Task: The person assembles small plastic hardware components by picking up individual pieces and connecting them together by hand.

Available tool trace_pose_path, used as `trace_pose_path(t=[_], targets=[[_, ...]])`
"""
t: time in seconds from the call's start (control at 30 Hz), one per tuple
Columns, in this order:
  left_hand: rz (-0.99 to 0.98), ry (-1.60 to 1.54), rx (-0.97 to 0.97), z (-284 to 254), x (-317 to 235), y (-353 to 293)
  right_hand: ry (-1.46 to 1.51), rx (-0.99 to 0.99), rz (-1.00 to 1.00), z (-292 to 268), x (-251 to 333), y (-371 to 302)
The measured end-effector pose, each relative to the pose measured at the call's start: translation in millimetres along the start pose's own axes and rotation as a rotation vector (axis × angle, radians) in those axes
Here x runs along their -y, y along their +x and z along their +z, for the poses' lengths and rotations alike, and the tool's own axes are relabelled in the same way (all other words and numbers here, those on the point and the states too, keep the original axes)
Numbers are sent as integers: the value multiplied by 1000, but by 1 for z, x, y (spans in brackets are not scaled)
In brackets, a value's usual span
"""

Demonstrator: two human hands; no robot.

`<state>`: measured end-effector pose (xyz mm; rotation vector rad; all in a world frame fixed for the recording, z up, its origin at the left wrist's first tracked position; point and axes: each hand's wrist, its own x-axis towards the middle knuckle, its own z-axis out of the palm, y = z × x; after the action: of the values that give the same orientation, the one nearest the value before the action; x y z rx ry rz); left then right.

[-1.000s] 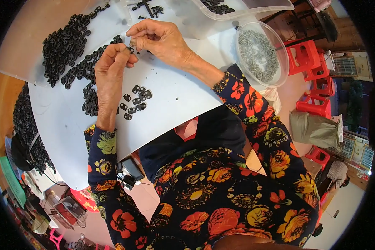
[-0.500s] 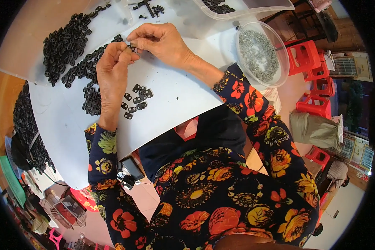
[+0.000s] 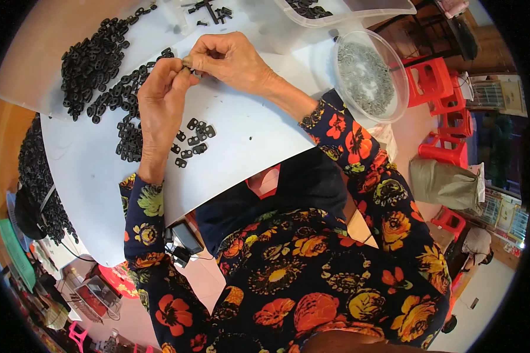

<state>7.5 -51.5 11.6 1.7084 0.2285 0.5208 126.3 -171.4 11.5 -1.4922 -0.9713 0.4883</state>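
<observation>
My left hand [image 3: 162, 97] and my right hand [image 3: 232, 62] meet fingertip to fingertip over the white table [image 3: 247, 126]. Both are closed in a pinch. A small black plastic piece sits in the left fingers, now almost wholly covered by them. Whatever the right thumb and forefinger pinch is too small to make out. Beside my left wrist lies a loose group of small black plastic pieces with holes [image 3: 200, 129]. On the wrist's other side, more black pieces [image 3: 129, 138] spread out toward a big heap [image 3: 91, 67] at the far left.
At the right, a clear round tub [image 3: 401, 88] holds many small silvery metal parts. A clear plastic bin [image 3: 359, 13] with black pieces stands at the far edge, near several black pins [image 3: 221, 15]. Red stools [image 3: 427, 79] and a sack [image 3: 444, 182] stand beyond the table.
My right fingers have closed in against the left fingertips, covering the black piece that showed between them. The pieces on the table lie as before.
</observation>
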Motion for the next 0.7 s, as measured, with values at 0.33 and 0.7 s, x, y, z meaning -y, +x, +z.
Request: trace_pose_path(t=[0.33,0.7], targets=[[-49,-162,30,-3,2,1,28,-12,-30,1,-3,1],[-19,-205,-3,-3,-1,-1,145,-33,5,8,5,-2]])
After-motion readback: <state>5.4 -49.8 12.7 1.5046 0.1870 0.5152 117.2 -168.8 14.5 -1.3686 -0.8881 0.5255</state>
